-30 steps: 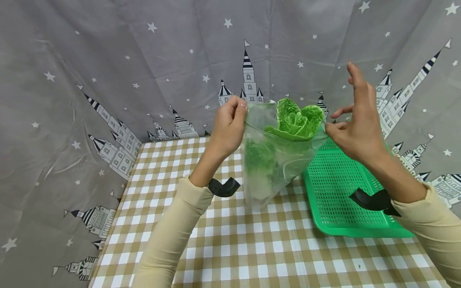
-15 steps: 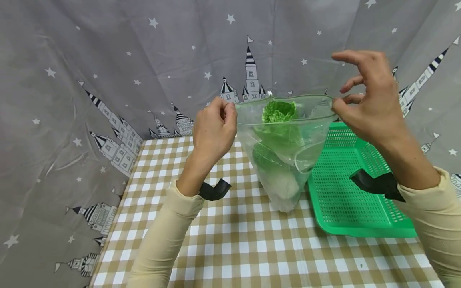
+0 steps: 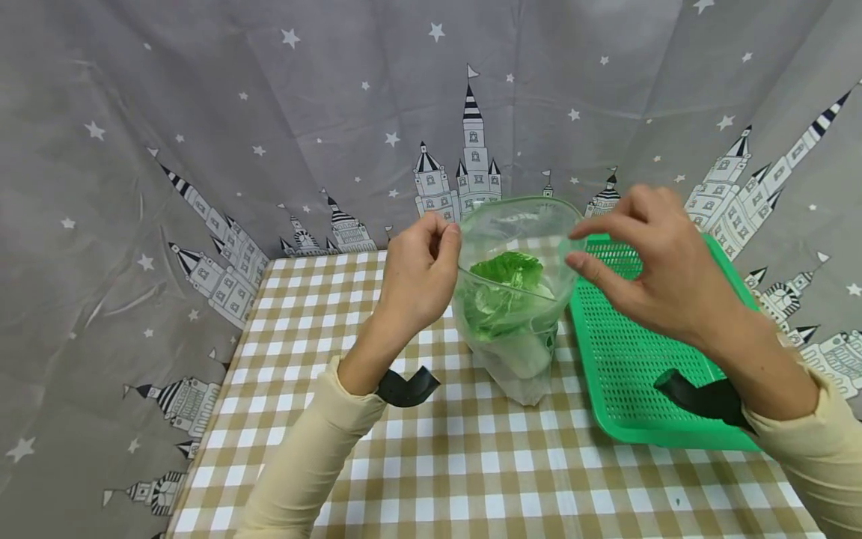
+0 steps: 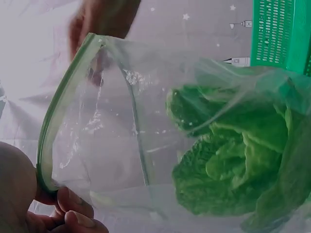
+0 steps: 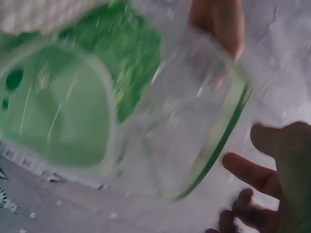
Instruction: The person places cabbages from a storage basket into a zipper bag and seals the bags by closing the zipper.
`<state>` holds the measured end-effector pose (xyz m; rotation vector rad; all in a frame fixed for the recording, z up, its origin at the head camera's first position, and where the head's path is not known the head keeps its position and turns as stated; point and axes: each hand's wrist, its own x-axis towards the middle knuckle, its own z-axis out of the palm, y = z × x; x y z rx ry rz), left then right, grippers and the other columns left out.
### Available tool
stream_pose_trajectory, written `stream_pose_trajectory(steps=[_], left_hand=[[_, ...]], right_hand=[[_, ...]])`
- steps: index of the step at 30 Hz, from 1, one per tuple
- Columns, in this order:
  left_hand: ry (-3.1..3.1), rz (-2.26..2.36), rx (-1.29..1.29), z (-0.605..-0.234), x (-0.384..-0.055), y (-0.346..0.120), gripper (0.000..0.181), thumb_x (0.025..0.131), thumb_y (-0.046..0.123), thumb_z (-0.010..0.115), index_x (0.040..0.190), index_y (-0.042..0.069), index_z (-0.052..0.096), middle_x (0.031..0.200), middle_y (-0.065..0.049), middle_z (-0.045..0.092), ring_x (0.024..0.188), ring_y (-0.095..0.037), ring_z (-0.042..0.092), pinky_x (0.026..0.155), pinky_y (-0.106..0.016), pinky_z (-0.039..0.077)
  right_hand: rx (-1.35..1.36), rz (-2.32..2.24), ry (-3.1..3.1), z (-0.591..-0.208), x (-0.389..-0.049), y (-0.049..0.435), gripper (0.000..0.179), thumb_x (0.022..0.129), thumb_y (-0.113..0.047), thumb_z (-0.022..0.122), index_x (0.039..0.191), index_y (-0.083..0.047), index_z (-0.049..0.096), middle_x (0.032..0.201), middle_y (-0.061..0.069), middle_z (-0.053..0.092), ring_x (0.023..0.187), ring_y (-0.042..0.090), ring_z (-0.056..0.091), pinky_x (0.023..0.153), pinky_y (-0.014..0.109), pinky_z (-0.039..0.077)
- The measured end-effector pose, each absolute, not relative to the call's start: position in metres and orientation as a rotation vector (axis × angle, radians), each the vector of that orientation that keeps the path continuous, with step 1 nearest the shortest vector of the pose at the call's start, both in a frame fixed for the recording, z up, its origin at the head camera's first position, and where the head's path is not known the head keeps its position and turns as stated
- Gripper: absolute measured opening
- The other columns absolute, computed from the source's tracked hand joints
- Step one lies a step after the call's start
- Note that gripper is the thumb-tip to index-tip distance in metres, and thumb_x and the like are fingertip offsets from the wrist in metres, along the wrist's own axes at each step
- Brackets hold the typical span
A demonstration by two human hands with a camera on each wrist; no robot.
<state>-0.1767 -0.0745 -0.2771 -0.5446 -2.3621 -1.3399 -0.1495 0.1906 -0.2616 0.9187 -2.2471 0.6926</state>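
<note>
A clear plastic bag (image 3: 494,374) with a green-edged mouth stands on the table, its opening tipped toward me. Inside sits a leafy green cabbage (image 3: 506,271) with a pale lower part, leaves upward and below the rim. My left hand (image 3: 420,269) pinches the left side of the bag's mouth between thumb and fingers. To the right of the opening is my right hand (image 3: 667,273), thumb and forefinger spread apart by the rim. In the right wrist view, the fingers (image 5: 252,174) lie just off the bag's green edge and grip nothing.
A green perforated basket (image 3: 587,374) stands on the right, beside the bag and under my right forearm. A brown-and-white checked cloth (image 3: 323,419) covers the table. Behind hangs a grey curtain (image 3: 337,90) with printed castles and stars.
The cabbage has sunk from above the rim down into the bag. My right hand has let go of the rim and come lower and left; the bag's mouth is less stretched.
</note>
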Motion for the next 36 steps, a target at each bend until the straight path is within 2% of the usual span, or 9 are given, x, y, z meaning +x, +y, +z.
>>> stream_pose_trajectory(steps=[2, 6, 11, 15, 18, 22, 25, 29, 36], left_hand=[[-2.359, -1.359, -0.545, -0.277, -0.173, -0.074, 0.025, 0.099, 0.015, 0.049, 0.075, 0.01, 0.052, 0.058, -0.003, 0.045, 0.051, -0.016, 0.042, 0.051, -0.033, 0.034], [-2.35, -1.399, -0.546, -0.278, -0.168, -0.073, 0.026, 0.1, 0.015, 0.049, 0.075, 0.01, 0.052, 0.059, -0.003, 0.045, 0.053, -0.016, 0.043, 0.053, -0.032, 0.035], [-2.321, -1.426, -0.586, -0.282, -0.169, -0.074, 0.026, 0.1, 0.015, 0.048, 0.075, 0.01, 0.054, 0.059, -0.002, 0.045, 0.052, -0.015, 0.042, 0.052, -0.032, 0.036], [-2.291, -1.453, -0.531, -0.292, -0.188, -0.081, 0.026, 0.101, 0.019, 0.043, 0.081, 0.008, 0.055, 0.065, -0.007, 0.052, 0.054, -0.022, 0.046, 0.054, -0.035, 0.037], [-2.361, -1.491, -0.453, -0.31, -0.213, -0.09, 0.028, 0.104, 0.028, 0.038, 0.104, 0.008, 0.058, 0.094, -0.011, 0.063, 0.077, -0.025, 0.059, 0.068, -0.039, 0.044], [-2.543, -1.666, -0.554, -0.335, -0.24, -0.101, 0.043, 0.108, 0.035, 0.03, 0.139, 0.009, 0.046, 0.136, -0.015, 0.052, 0.115, -0.03, 0.054, 0.092, -0.05, 0.043], [-2.533, -1.836, -0.681, -0.346, -0.245, -0.105, 0.038, 0.108, 0.025, 0.038, 0.135, 0.001, 0.049, 0.13, -0.018, 0.057, 0.113, -0.032, 0.057, 0.092, -0.05, 0.045], [-2.375, -1.842, -0.7, -0.349, -0.245, -0.106, 0.019, 0.101, 0.01, 0.055, 0.107, -0.006, 0.061, 0.1, -0.021, 0.066, 0.094, -0.024, 0.062, 0.081, -0.035, 0.05], [-2.156, -1.749, -0.7, -0.333, -0.24, -0.113, 0.013, 0.098, 0.002, 0.058, 0.097, -0.011, 0.06, 0.088, -0.018, 0.062, 0.08, -0.015, 0.058, 0.071, -0.026, 0.047]], right_hand=[[0.982, 0.623, -2.301, -0.264, -0.138, 0.186, 0.043, 0.094, -0.049, 0.06, 0.107, -0.011, 0.072, 0.066, -0.009, 0.044, 0.062, 0.01, 0.042, 0.06, 0.031, 0.035], [1.128, 0.565, -2.439, -0.269, -0.122, 0.179, 0.039, 0.09, -0.052, 0.065, 0.109, -0.018, 0.072, 0.064, -0.024, 0.047, 0.055, -0.005, 0.043, 0.05, 0.024, 0.041], [1.207, 0.598, -2.34, -0.277, -0.117, 0.173, 0.037, 0.091, -0.057, 0.062, 0.08, -0.022, 0.065, 0.068, -0.02, 0.048, 0.058, -0.004, 0.042, 0.05, 0.019, 0.038], [1.183, 0.66, -2.231, -0.281, -0.117, 0.174, 0.041, 0.097, -0.053, 0.053, 0.072, -0.02, 0.059, 0.067, -0.015, 0.047, 0.056, 0.0, 0.038, 0.048, 0.016, 0.032], [1.17, 0.699, -2.206, -0.282, -0.118, 0.177, 0.041, 0.099, -0.049, 0.051, 0.074, -0.019, 0.062, 0.07, -0.013, 0.051, 0.057, 0.0, 0.04, 0.048, 0.015, 0.032], [1.142, 0.706, -2.216, -0.284, -0.118, 0.183, 0.042, 0.1, -0.049, 0.049, 0.076, -0.019, 0.066, 0.075, -0.013, 0.056, 0.059, -0.001, 0.044, 0.05, 0.015, 0.036], [1.135, 0.737, -2.201, -0.286, -0.121, 0.188, 0.038, 0.1, -0.045, 0.052, 0.078, -0.018, 0.067, 0.075, -0.013, 0.057, 0.06, 0.001, 0.046, 0.051, 0.015, 0.036], [1.134, 0.795, -2.177, -0.289, -0.127, 0.2, 0.032, 0.099, -0.04, 0.056, 0.081, -0.016, 0.068, 0.075, -0.012, 0.058, 0.061, 0.003, 0.049, 0.053, 0.016, 0.038], [1.167, 0.872, -2.173, -0.291, -0.141, 0.222, 0.027, 0.097, -0.033, 0.062, 0.086, -0.012, 0.072, 0.082, -0.006, 0.066, 0.069, 0.003, 0.055, 0.059, 0.015, 0.041]])
